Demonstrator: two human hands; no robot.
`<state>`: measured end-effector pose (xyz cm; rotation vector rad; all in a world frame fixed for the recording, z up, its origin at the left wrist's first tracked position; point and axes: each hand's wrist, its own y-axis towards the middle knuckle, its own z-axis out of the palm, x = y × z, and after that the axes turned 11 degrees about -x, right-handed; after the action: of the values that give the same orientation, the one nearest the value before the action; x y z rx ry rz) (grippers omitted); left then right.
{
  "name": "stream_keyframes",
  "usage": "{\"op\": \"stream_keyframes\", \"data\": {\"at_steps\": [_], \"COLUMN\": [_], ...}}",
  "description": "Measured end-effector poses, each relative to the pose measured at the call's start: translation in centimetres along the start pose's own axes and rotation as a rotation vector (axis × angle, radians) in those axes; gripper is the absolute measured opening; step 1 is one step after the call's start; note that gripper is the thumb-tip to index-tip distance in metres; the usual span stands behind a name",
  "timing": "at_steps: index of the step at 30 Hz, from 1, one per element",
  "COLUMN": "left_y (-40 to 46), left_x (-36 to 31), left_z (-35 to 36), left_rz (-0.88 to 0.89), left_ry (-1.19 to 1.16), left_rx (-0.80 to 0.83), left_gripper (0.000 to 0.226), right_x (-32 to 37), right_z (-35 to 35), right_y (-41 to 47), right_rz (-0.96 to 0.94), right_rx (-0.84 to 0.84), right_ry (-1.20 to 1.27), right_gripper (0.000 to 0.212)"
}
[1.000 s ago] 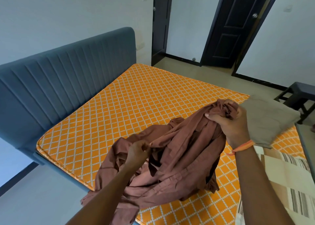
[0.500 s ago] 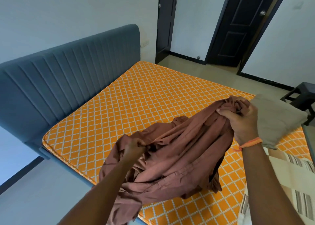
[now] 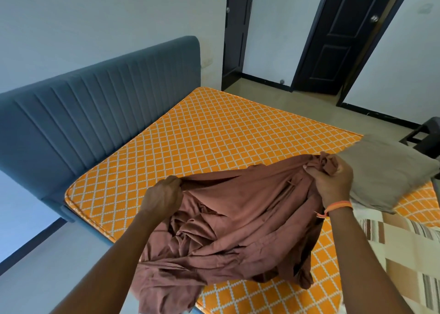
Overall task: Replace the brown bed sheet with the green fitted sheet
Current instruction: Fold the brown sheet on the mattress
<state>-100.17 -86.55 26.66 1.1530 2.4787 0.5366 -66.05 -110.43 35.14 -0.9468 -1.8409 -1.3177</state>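
Note:
The brown bed sheet (image 3: pixel 238 225) hangs bunched between both hands above the near edge of the bare orange diamond-patterned mattress (image 3: pixel 214 135). My left hand (image 3: pixel 164 197) grips a fold at the sheet's left end. My right hand (image 3: pixel 333 180) grips a gathered wad at its right end, held a little higher. The top edge is stretched fairly taut between them, and the rest droops in folds past the mattress edge. A grey-green folded cloth (image 3: pixel 385 173), possibly the green fitted sheet, lies on the mattress just right of my right hand.
A blue padded headboard (image 3: pixel 95 113) runs along the left of the bed. A striped beige and brown blanket (image 3: pixel 409 249) lies at the lower right. Two dark doors (image 3: pixel 352 35) stand at the back, and a dark stool (image 3: pixel 426 135) at the far right.
My left hand has lifted and pulled left, so the sheet's top edge is stretched out wider between my hands. The right hand keeps its grip at about the same place.

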Motion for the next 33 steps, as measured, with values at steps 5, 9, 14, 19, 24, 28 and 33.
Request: {"op": "stream_keyframes", "data": {"at_steps": [5, 9, 14, 19, 24, 28, 33], "left_y": [-0.2, 2.2, 4.9, 6.2, 6.7, 6.8, 5.8], "left_x": [0.8, 0.8, 0.6, 0.0, -0.9, -4.4, -11.8], "left_z": [0.6, -0.1, -1.4, -2.2, -2.1, -1.9, -1.2], "left_rz": [-0.105, -0.569, -0.950, -0.994, -1.144, -1.083, -0.897], "left_ry": [-0.010, -0.426, -1.013, -1.090, -1.117, -1.104, -1.093], "left_rx": [0.002, -0.166, -0.159, 0.081, 0.177, 0.218, 0.283], "left_gripper": [0.032, 0.027, 0.027, 0.027, 0.012, 0.011, 0.012], "right_x": [0.3, 0.2, -0.5, -0.6, -3.5, -4.5, -0.2], "right_z": [0.5, 0.4, -0.8, -1.6, -1.6, -0.2, 2.2], "right_y": [0.4, 1.1, 3.5, 5.5, 7.0, 5.7, 0.3], "right_rz": [0.020, 0.153, 0.169, 0.116, 0.344, 0.459, 0.585], "right_rx": [0.071, 0.154, 0.341, 0.179, 0.045, 0.164, 0.451], "right_ry": [0.017, 0.031, -0.014, 0.006, -0.017, -0.083, 0.069], "right_gripper": [0.027, 0.036, 0.043, 0.067, 0.059, 0.053, 0.045]}}
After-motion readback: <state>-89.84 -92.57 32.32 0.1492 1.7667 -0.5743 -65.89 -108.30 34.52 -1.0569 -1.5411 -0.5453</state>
